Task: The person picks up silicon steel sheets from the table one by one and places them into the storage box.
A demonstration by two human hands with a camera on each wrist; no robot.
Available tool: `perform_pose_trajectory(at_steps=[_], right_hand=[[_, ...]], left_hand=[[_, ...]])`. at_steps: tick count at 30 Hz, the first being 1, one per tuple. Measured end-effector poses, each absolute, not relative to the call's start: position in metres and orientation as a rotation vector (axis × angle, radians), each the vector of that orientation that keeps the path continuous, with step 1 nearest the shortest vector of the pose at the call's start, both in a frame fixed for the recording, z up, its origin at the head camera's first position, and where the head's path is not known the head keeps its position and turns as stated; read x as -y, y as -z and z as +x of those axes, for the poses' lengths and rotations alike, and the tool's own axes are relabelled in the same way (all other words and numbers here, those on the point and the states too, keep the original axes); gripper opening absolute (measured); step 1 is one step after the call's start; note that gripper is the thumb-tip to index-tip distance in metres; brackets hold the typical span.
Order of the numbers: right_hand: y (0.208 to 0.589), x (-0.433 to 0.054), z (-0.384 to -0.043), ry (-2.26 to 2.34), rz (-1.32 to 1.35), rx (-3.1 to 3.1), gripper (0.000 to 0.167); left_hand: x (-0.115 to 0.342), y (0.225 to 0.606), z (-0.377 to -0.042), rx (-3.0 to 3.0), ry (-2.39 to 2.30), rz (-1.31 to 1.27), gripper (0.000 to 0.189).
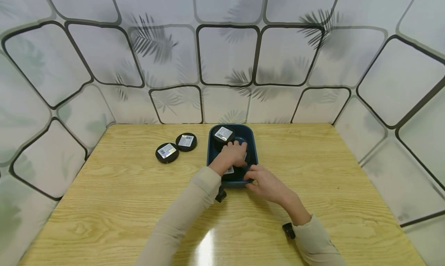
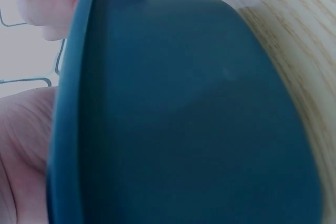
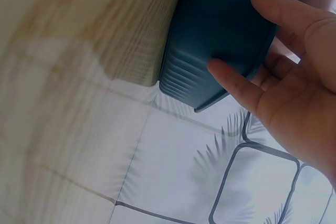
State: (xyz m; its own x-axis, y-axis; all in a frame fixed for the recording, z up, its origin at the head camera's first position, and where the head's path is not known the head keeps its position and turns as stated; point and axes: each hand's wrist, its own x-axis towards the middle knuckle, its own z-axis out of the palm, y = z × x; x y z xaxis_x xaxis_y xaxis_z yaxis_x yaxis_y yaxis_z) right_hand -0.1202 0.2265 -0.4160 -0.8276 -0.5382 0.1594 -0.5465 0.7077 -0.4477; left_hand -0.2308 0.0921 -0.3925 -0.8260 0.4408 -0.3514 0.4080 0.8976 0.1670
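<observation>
A dark blue plastic bin (image 1: 255, 150) stands on the table, with black discs bearing white labels inside. My left hand (image 1: 235, 153) reaches over its left side into it, fingers and thumb curved over a black disc (image 1: 246, 158) whose label peeks out between them. One labelled black disc (image 1: 223, 134) sits at the bin's far left; another (image 1: 228, 171) shows under the left wrist. My right hand (image 1: 265, 183) grips the near right corner of the rim, one finger (image 3: 231, 82) and the thumb lying along the outer wall. The left wrist view is mostly bin wall (image 2: 199, 108).
Two more black discs, a nearer one (image 1: 167, 153) and a farther one (image 1: 186, 142), lie side by side on the wooden table (image 1: 121, 204) left of the bin. A patterned wall covering (image 1: 227, 57) rises behind the table's back edge and along both sides.
</observation>
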Motion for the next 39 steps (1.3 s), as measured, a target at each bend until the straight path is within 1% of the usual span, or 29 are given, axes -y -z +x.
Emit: perform_pose_trajectory(at_steps=[12, 21, 25, 33, 39], right_hand=[[0.416, -0.225, -0.121, -0.756, 0.928, 2.885, 0.008], [0.416, -0.225, -0.122, -0.751, 0.925, 2.887, 0.009], [0.415, -0.225, -0.123, -0.761, 0.92, 2.893, 0.009], [0.414, -0.224, -0.122, -0.77, 0.908, 2.912, 0.007], [0.415, -0.224, -0.121, -0.773, 0.908, 2.908, 0.007]], left_hand=[[-0.091, 0.393, -0.231, -2.706, -0.126, 0.601, 0.065], [-0.085, 0.39, -0.23, -2.735, -0.229, 0.595, 0.062], [-0.079, 0.384, -0.229, -2.746, -0.307, 0.616, 0.062], [-0.061, 0.373, -0.228, -2.763, -0.513, 0.671, 0.055], [-0.044, 0.368, -0.223, -2.793, -0.627, 0.66, 0.054]])
